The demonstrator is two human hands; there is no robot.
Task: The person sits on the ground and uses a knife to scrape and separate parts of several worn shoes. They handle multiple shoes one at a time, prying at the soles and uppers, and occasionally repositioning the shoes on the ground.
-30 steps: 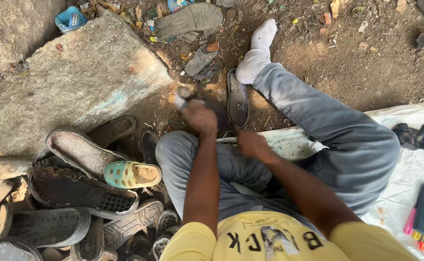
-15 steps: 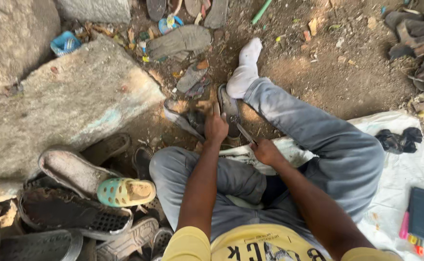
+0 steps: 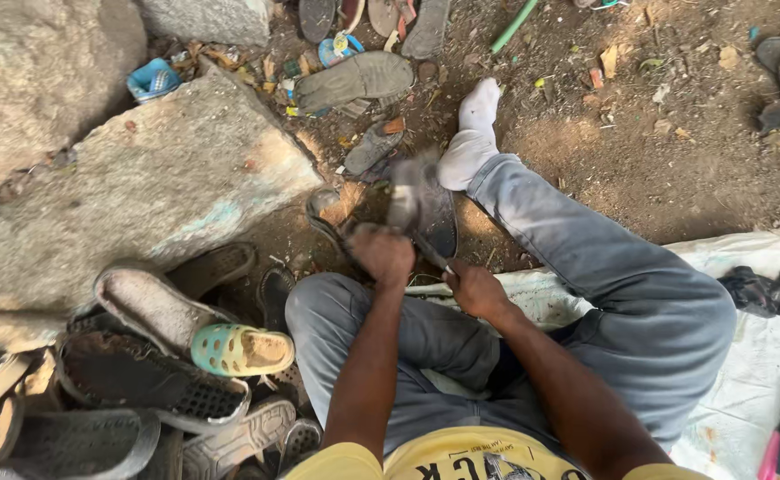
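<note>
Sole [image 3: 434, 218], dark, lies on the ground between the knees, just left of the socked foot [image 3: 472, 142]. Left hand [image 3: 381, 252], fisted on a blurred tool [image 3: 405, 191], has drawn nearer since a second ago. Right hand [image 3: 474, 289] pinches a thin tool [image 3: 432, 256] against the sole, so the work is continuing.

Left hand [image 3: 383, 253] dropped lower, now fisted; blurred tool [image 3: 405, 191] now above it. Right hand [image 3: 474, 289] shifted slightly down.
</note>
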